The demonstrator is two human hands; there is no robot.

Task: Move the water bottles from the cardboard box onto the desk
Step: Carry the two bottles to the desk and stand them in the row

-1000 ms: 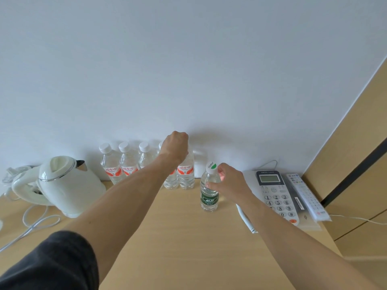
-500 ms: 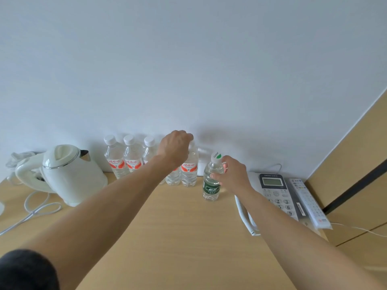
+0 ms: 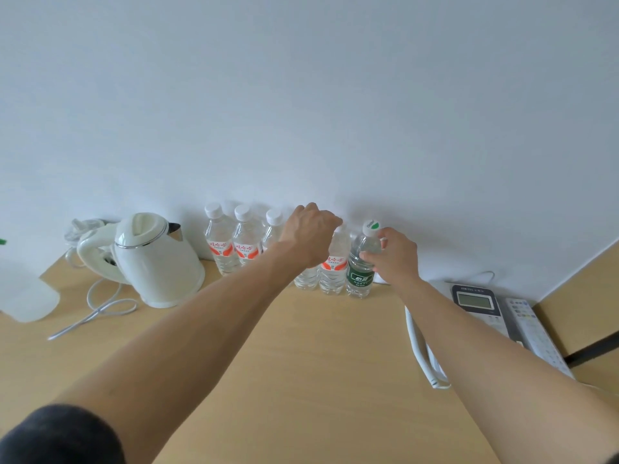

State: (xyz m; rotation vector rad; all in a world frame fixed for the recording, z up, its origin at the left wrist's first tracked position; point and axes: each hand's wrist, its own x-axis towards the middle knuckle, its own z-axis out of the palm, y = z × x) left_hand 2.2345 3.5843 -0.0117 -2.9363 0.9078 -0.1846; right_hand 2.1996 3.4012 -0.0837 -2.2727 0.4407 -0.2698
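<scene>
Several clear water bottles with red labels (image 3: 219, 244) stand in a row on the wooden desk (image 3: 301, 363) against the white wall. My left hand (image 3: 310, 234) grips the tops of two red-label bottles (image 3: 331, 269) at the right end of that row, hiding their caps. Beside them stands a green-label bottle (image 3: 360, 272) with a white cap, and my right hand (image 3: 395, 254) holds it by the neck. This bottle stands close against the row. The cardboard box is out of view.
A white electric kettle (image 3: 154, 259) with its cord (image 3: 97, 313) sits at the left. A white plastic object (image 3: 26, 296) lies at the far left edge. A desk phone (image 3: 475, 304) and a remote control (image 3: 532, 329) sit at the right, by a wooden panel.
My right hand has slid the green-label bottle back and to the left, up against the row by the wall. My left hand has stayed on the two red-label bottles.
</scene>
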